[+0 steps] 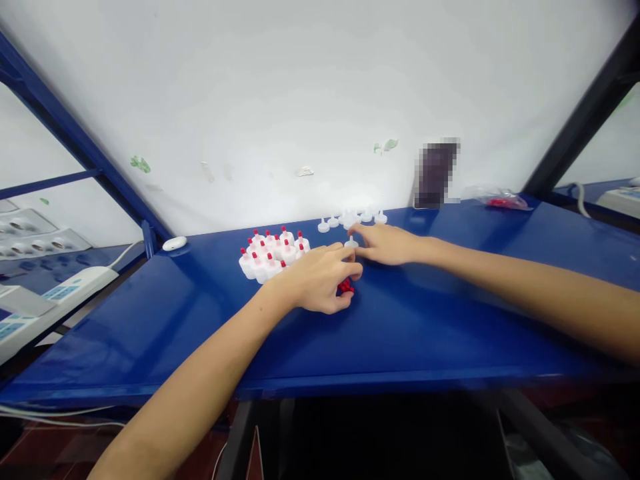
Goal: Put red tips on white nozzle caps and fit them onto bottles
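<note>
On the blue table (410, 320) my left hand (320, 277) lies curled over a small pile of red caps (346, 287), its fingers closed on some of them. My right hand (387, 243) reaches in from the right, with its fingertips pinching a white nozzle piece (351, 243). A cluster of white nozzles with red caps fitted (273, 253) stands just left of my left hand. A row of bare white nozzles (353, 217) sits behind my right hand, near the wall.
A white oval object (175, 243) lies at the table's back left. A clear bag with red pieces (497, 198) rests at the back right, beside a blurred dark object (436, 173). Power strips (60, 287) sit on the left. Blue frame bars flank the table.
</note>
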### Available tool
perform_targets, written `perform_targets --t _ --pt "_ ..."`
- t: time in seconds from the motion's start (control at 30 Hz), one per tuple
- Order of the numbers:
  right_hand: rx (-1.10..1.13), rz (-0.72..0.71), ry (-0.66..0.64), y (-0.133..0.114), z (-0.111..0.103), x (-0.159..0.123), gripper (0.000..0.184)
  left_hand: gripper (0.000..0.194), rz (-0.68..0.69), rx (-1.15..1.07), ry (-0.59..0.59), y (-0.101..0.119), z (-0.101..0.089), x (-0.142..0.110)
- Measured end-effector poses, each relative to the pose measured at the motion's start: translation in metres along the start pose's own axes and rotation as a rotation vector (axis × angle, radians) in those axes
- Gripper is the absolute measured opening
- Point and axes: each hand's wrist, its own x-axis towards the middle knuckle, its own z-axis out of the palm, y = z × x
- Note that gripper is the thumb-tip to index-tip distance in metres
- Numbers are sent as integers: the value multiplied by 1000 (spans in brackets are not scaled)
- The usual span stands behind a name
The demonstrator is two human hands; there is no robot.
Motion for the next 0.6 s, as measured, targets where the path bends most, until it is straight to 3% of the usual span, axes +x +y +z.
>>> perform_targets --t 0.2,0.3,0.43,0.6 --pt "-8 -34 -11 0 2 -17 32 9 17 -17 -13 2 2 2" --pt "42 -70 11 -4 0 -32 24 11 -26 -78 136 3 2 4" --pt "132 -191 94 -8 -2 -55 23 9 -214 -236 370 4 1 8" --pt "265 -394 151 -14 -2 -68 25 7 -274 -521 439 7 6 11"
